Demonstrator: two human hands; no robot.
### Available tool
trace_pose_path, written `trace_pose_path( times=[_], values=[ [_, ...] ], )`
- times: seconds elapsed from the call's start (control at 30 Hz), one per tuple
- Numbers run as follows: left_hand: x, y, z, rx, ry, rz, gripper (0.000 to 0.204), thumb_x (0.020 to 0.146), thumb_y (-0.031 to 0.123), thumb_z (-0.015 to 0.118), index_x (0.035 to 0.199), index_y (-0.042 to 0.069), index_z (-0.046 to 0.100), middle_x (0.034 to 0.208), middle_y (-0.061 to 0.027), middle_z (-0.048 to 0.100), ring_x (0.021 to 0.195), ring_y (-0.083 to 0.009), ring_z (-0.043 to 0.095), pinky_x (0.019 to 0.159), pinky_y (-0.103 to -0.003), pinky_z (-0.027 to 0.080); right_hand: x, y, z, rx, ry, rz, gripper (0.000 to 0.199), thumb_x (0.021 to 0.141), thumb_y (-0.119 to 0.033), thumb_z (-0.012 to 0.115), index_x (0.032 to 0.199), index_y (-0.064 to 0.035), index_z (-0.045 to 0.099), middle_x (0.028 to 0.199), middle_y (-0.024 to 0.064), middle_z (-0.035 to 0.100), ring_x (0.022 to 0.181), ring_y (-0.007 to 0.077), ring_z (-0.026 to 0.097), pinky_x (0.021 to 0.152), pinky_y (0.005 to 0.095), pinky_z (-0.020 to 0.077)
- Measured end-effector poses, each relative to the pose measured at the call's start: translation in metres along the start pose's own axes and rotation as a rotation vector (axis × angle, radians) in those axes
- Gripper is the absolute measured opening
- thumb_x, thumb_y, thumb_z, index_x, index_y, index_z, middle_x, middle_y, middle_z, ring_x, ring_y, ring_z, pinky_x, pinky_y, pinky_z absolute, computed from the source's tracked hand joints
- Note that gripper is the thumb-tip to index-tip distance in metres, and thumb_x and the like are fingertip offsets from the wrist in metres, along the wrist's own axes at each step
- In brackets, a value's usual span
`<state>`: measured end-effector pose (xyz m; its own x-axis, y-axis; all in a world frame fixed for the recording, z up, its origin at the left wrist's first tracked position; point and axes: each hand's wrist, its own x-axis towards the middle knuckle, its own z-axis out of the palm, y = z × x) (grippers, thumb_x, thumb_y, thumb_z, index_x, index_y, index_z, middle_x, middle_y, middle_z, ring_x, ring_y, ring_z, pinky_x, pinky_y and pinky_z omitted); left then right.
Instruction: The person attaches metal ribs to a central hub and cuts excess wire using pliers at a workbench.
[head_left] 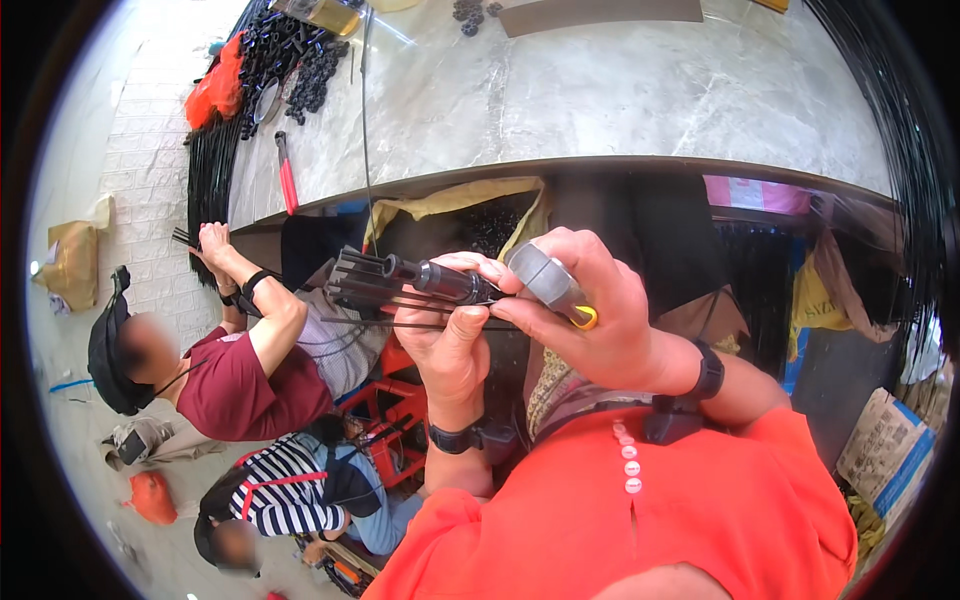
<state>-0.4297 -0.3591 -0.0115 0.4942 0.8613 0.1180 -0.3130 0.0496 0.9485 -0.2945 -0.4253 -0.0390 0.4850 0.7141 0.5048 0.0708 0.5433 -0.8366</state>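
My left hand (445, 350) is closed around a bundle of thin black rods (362, 285), which stick out to the left. Along the top of the bundle lies a ribbed black cylindrical fitting (452, 283). A dark grey tool with a yellow and black end (545, 275) sits in my right hand (605, 310), its thumb and fingers wrapped round it. The fingertips of both hands meet at the fitting's right end. What the tool's working end touches is hidden by my fingers.
Ahead stands a grey marble-patterned table (620, 95). On its left side are black parts (315, 75), a red-handled tool (287, 175) and long black rods (208, 170). A yellow-edged sack (455, 200) hangs below. Two people work at left, near a red plastic crate or stool (390, 425).
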Motion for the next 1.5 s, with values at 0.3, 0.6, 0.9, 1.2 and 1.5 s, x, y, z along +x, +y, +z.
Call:
trace_pose_path(
  times=[0.3, 0.6, 0.9, 1.2, 1.5],
  values=[
    [0.003, -0.008, -0.001, 0.054, 0.035, 0.096, 0.037, 0.083, 0.009, 0.078, 0.112, -0.005, 0.06, 0.103, -0.019, 0.066, 0.092, -0.0233, 0.065, 0.084, -0.035, 0.053, 0.002, 0.007, 0.004, -0.04, 0.029, -0.112, 0.042, 0.073, 0.006, 0.076, 0.108, -0.0013, 0.054, 0.091, 0.0111, 0.062, 0.071, 0.0242, 0.064, 0.063, 0.0307, 0.0526],
    [0.005, -0.011, 0.004, -0.058, 0.14, 0.074, 0.036, 0.082, 0.001, 0.076, 0.114, -0.003, 0.059, 0.104, -0.0186, 0.067, 0.092, -0.0221, 0.066, 0.084, -0.033, 0.054, 0.003, 0.016, 0.005, -0.07, 0.04, -0.162, 0.039, 0.073, 0.009, 0.071, 0.106, -0.0014, 0.056, 0.093, 0.0133, 0.066, 0.077, 0.0288, 0.067, 0.067, 0.0336, 0.0548],
    [0.006, -0.016, -0.001, -0.009, 0.174, 0.086, 0.035, 0.082, -0.005, 0.074, 0.114, -0.003, 0.061, 0.104, -0.0158, 0.069, 0.097, -0.0265, 0.068, 0.09, -0.038, 0.054, 0.003, 0.028, 0.008, -0.075, 0.031, -0.23, 0.042, 0.069, 0.011, 0.069, 0.107, -0.0008, 0.056, 0.095, 0.0156, 0.065, 0.084, 0.0304, 0.069, 0.072, 0.0349, 0.0565],
    [0.007, -0.008, -0.021, 0.04, 0.079, -0.021, 0.037, 0.084, 0.002, 0.072, 0.118, -0.003, 0.059, 0.108, -0.0192, 0.068, 0.096, -0.0253, 0.068, 0.09, -0.038, 0.056, 0.003, 0.033, 0.011, 0.094, 0.011, -0.108, 0.046, 0.071, 0.014, 0.073, 0.11, -0.002, 0.055, 0.102, 0.0144, 0.064, 0.088, 0.025, 0.067, 0.076, 0.0302, 0.0552],
    [0.004, -0.003, -0.027, -0.009, -0.025, 0.02, 0.041, 0.08, 0.009, 0.078, 0.113, -0.002, 0.058, 0.106, -0.0163, 0.064, 0.097, -0.0256, 0.065, 0.09, -0.04, 0.053, -0.004, 0.019, 0.011, 0.192, -0.046, 0.028, 0.038, 0.077, 0.013, 0.076, 0.106, 0.0004, 0.056, 0.096, 0.013, 0.066, 0.088, 0.0212, 0.066, 0.077, 0.0307, 0.0536]
  ],
)
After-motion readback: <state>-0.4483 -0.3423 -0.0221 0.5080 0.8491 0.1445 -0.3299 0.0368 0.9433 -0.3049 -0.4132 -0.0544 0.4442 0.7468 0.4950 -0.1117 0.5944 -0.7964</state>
